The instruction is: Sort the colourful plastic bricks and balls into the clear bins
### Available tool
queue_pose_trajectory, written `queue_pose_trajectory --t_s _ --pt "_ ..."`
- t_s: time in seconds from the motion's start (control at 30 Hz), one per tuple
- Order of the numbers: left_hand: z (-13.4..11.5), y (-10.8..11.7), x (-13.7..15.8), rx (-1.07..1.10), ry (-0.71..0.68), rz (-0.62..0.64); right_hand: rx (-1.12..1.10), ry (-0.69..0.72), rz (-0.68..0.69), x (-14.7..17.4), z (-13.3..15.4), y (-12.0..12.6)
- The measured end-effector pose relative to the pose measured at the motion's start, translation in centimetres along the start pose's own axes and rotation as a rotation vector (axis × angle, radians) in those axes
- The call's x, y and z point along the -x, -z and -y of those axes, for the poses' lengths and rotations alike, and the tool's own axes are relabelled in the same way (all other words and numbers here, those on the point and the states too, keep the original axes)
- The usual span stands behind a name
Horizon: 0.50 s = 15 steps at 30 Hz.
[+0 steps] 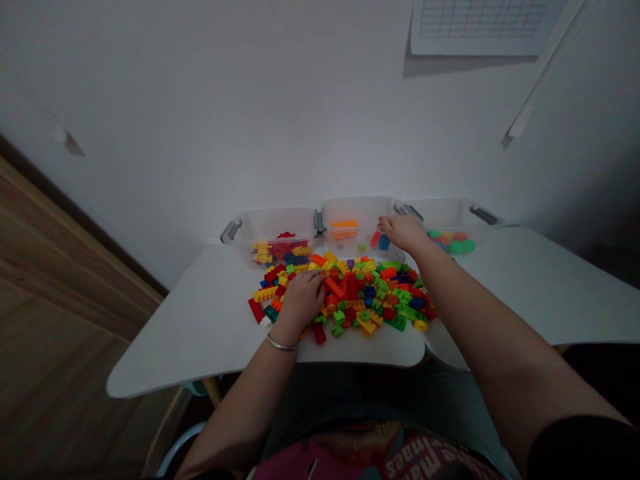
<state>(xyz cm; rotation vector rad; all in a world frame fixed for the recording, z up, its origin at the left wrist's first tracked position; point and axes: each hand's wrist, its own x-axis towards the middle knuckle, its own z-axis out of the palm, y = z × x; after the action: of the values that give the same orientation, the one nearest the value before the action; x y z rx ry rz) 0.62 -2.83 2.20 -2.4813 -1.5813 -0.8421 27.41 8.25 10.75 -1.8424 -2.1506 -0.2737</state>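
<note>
A heap of mixed toy building bricks [371, 292] in red, orange, yellow, green and blue covers the middle of the white table. My left hand [303, 297], with a bracelet at the wrist, rests on the heap's left side beside an orange-red brick [333, 288]. Its fingers reach over the bricks, slightly apart, and show no brick held. Over the middle clear bin [360, 212] is my right hand [404, 232], fingers bent and close together; anything between them is too small to make out. Below it, a blue brick [384, 241] and an orange piece [345, 225] lie inside.
The left clear bin [280, 219] holds yellow, red and blue pieces. In the right clear bin [445, 210] are green and orange round pieces, partly behind my right forearm. The bins stand against a white wall [250, 120]. The table's front edge [350, 363] is close to my body.
</note>
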Motion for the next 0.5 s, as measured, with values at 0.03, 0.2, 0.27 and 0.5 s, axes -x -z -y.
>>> queue_pose_trajectory --t_s 0.03,0.2,0.27,0.5 --pt "0.0 0.0 0.0 -0.003 0.002 0.002 -0.001 -0.004 0.006 0.0 0.0 0.1" --pt "0.1 0.1 0.0 0.000 -0.015 -0.008 -0.083 -0.007 0.017 -0.1 -0.2 0.3" --pt "0.2 0.0 0.0 -0.002 -0.012 -0.010 -0.172 0.007 -0.033 0.0 -0.1 0.6" --pt "0.0 0.2 -0.1 -0.007 -0.005 -0.004 -0.524 0.187 -0.289 4.5 2.7 1.8"
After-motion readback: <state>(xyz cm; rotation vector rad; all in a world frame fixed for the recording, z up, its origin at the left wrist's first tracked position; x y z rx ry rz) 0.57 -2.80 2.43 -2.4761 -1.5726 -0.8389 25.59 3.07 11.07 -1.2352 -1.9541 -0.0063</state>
